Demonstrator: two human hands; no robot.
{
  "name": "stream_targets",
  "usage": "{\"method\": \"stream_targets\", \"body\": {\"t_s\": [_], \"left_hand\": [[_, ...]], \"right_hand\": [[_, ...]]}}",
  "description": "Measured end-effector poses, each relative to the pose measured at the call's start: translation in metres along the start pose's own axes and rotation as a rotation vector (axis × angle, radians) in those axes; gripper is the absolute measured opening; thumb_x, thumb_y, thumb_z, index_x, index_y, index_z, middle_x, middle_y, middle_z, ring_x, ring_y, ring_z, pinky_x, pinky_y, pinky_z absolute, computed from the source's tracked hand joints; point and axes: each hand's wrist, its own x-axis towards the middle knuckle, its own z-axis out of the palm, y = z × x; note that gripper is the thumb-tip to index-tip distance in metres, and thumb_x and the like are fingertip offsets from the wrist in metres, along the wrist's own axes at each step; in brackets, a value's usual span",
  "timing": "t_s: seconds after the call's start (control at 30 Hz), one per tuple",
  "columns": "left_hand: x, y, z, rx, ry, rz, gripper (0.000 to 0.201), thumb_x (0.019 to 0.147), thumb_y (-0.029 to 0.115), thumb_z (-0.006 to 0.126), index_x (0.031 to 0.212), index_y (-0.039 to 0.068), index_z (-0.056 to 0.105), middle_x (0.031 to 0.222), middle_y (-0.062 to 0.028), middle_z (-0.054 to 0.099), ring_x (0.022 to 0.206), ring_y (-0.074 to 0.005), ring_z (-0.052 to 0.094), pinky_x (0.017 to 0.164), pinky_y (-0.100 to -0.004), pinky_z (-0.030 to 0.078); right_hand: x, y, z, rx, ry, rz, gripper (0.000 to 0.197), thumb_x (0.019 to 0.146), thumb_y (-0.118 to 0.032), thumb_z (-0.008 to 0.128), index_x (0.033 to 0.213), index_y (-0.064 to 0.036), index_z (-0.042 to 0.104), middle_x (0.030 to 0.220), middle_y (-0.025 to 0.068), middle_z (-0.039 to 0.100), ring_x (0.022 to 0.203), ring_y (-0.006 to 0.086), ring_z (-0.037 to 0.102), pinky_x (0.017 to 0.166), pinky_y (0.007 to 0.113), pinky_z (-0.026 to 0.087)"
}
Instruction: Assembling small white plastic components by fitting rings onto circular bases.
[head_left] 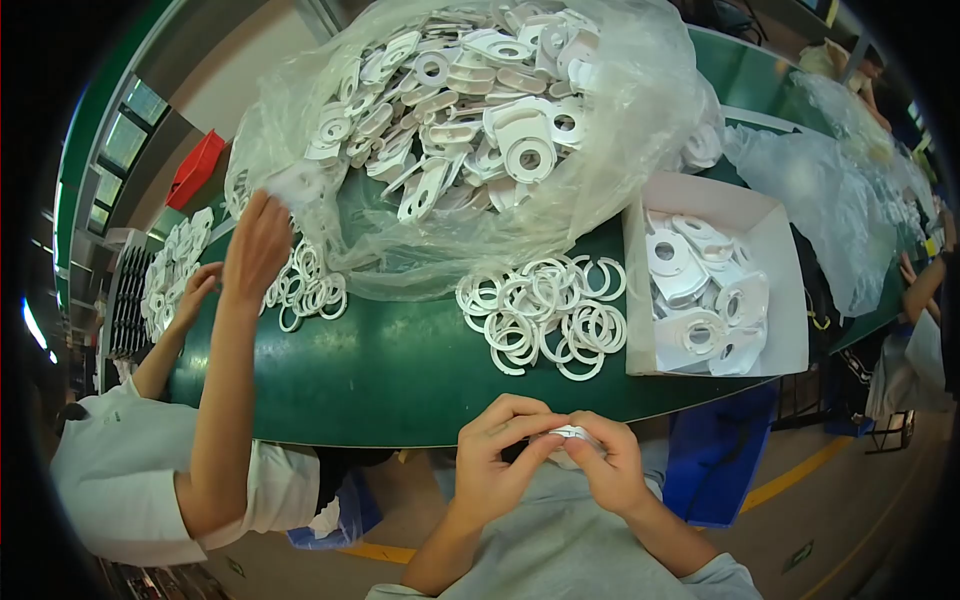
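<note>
Just off the table's near edge, my left hand (502, 455) and my right hand (612, 462) meet in front of my body. Both are closed on one small white plastic part (572, 432), thumbs and fingertips pressed against it. Fingers cover most of the part, so its full shape is hidden. Beyond my hands lies a loose pile of white plastic rings (545, 310), several of them with a gap. To its right stands an open white box (716, 374) with flat white plastic pieces (690, 268) that have round holes.
A big clear plastic bag (400, 270) heaped with white pieces (450, 130) spreads across the green table (390, 380). At left a co-worker's hand (258, 245) reaches toward the bag, near more rings (308, 290). A red bin (195, 168) stands far left. Blue bins (715, 460) are below the table.
</note>
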Motion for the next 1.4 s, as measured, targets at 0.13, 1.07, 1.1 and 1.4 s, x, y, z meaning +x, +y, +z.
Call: {"method": "stream_targets", "body": {"t_s": [0.13,1.07,1.1,1.4], "left_hand": [[-0.002,-0.002,-0.002,-0.085,-0.005,-0.032,0.024,0.073,-0.012,0.066,0.095,-0.004,0.069,0.092,-0.0098,0.060,0.075,-0.0126,0.058,0.062,-0.0215,0.048],[-0.002,0.010,-0.002,0.181,-0.069,-0.163,0.042,0.073,-0.011,0.067,0.114,-0.003,0.058,0.098,-0.0076,0.054,0.090,-0.0151,0.058,0.073,-0.0238,0.050],[-0.002,0.007,-0.004,0.010,-0.074,-0.202,0.044,0.073,-0.011,0.068,0.115,-0.004,0.057,0.099,-0.0074,0.053,0.091,-0.0150,0.058,0.075,-0.0241,0.050],[-0.005,-0.004,-0.003,-0.050,-0.002,-0.175,0.036,0.073,-0.008,0.069,0.107,-0.004,0.057,0.094,-0.0061,0.056,0.082,-0.0113,0.058,0.068,-0.0225,0.049]], "right_hand": [[0.000,0.003,-0.001,0.005,-0.034,-0.036,0.018,0.089,-0.014,0.056,0.092,0.0033,0.060,0.083,0.0053,0.060,0.072,0.0097,0.051,0.063,0.023,0.041],[0.005,0.010,0.010,0.298,0.083,0.252,0.035,0.101,-0.026,0.037,0.092,-0.0002,0.059,0.082,-0.0005,0.057,0.074,0.0044,0.047,0.066,0.020,0.039],[0.005,0.012,0.008,0.322,0.074,0.262,0.037,0.101,-0.027,0.036,0.093,0.0002,0.059,0.083,0.0000,0.058,0.075,0.0046,0.048,0.066,0.020,0.039],[0.002,-0.010,0.014,0.155,0.019,0.175,0.033,0.099,-0.027,0.038,0.107,0.0010,0.053,0.097,0.0038,0.059,0.085,0.0071,0.052,0.075,0.021,0.042]]}}
